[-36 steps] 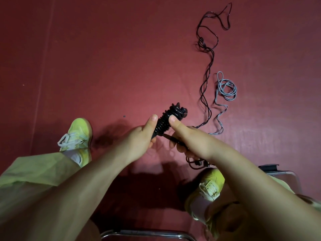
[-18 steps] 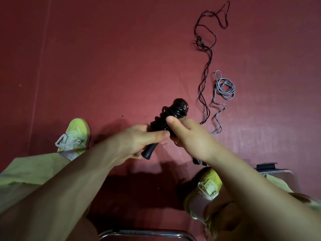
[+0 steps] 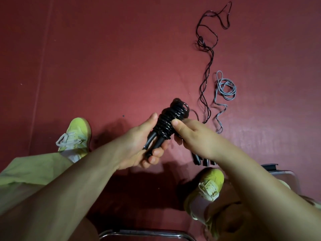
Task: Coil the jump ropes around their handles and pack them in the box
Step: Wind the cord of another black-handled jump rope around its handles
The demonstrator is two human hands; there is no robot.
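The left hand (image 3: 139, 150) is wrapped around the lower ends of a pair of black handles (image 3: 153, 141), thumb up along one side, while the right hand (image 3: 192, 136) pinches the black rope coil (image 3: 171, 119) already wound round their upper part, thumb pressing on the turns. The two hands are close together with the bundle held above the red floor (image 3: 104, 66), roughly over its middle. The winding looks nearly finished, though a loose tail of black rope seems to run off behind the right hand; where it ends I cannot tell. The main risk is the springy coil loosening: if the thumb lifts before the end is tucked under a turn, the stacked loops near the top could slide off the handle tips and unravel. Further out on the floor, toward its far right side, a second black rope (image 3: 208, 54) lies stretched and kinked, and a grey rope (image 3: 225, 87) lies just beside it, partly looped; the two nearly touch near their lower ends, so pulling one up carelessly could drag or tangle the other. More dark handles (image 3: 203, 160) lie on the floor below the right wrist. No box is clearly in view.
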